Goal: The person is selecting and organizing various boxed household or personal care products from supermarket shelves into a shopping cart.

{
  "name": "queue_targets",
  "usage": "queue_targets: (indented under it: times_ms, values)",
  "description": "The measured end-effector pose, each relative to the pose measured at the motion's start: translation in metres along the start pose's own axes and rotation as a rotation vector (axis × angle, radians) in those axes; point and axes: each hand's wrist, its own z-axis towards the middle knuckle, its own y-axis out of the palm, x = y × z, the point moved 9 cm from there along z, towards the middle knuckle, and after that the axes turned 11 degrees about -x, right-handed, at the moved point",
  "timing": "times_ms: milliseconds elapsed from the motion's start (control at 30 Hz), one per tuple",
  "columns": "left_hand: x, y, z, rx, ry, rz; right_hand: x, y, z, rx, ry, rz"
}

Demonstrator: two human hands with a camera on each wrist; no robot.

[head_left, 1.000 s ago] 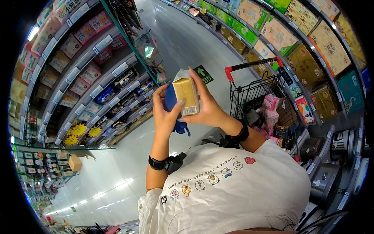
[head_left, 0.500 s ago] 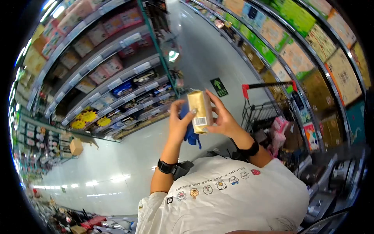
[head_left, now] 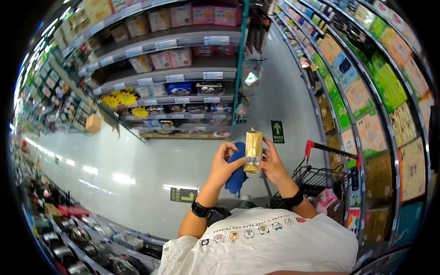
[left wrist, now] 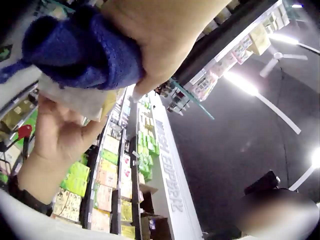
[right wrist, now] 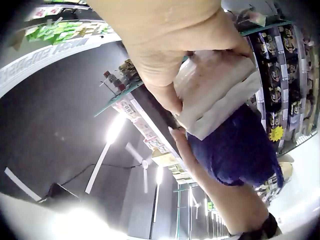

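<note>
The shopping cart [head_left: 332, 152], with its red-ended handle, stands on the right of the head view, and the gold packet [head_left: 253, 151] is held up in front of the person, to the left of the cart. The packet has a gold face and whitish sides, and its long side runs roughly away from the white shirt [head_left: 261, 238]. The right hand [head_left: 276, 170], the nearer of the two to the cart, grips the packet's side between thumb and fingers. The left hand [head_left: 223, 166], farther left of the cart, has its fingers bent round the blue cloth [head_left: 236, 178], with its thumb reaching to the packet. The cloth looks fuzzy and hangs bunched beside the packet, on the side away from the cart; it may be a folded towel or a soft pouch, though its form is hard to make out. A pink package [head_left: 326, 197] lies in the cart. To the cart's left, a green arrow sign [head_left: 277, 132] is on the floor. The right-hand shelves [head_left: 378, 176], filled with packs, run along beyond the cart, while the left-hand shelves [head_left: 167, 44] stand well to its left
</note>
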Motion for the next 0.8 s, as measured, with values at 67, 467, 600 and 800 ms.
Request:
queue_targets:
  times_ms: [67, 467, 600, 800]
  values:
    - [-0.009, -0.004, -0.010, -0.064, -0.055, -0.031, 0.008, 0.001, 0.008, -0.038, 0.041, -0.008]
    - [-0.003, -0.115, -0.067, 0.047, -0.053, -0.183, 0.008, 0.119, 0.069, -0.104, -0.232, -0.721]
    - [0.025, -0.188, -0.095, 0.247, 0.021, 0.108, 0.009, 0.209, 0.082, -0.127, -0.351, -1.135]
    - [0.069, -0.276, -0.152, 0.472, 0.095, 0.280, 0.031, 0.308, 0.099, -0.191, -0.445, -1.223]
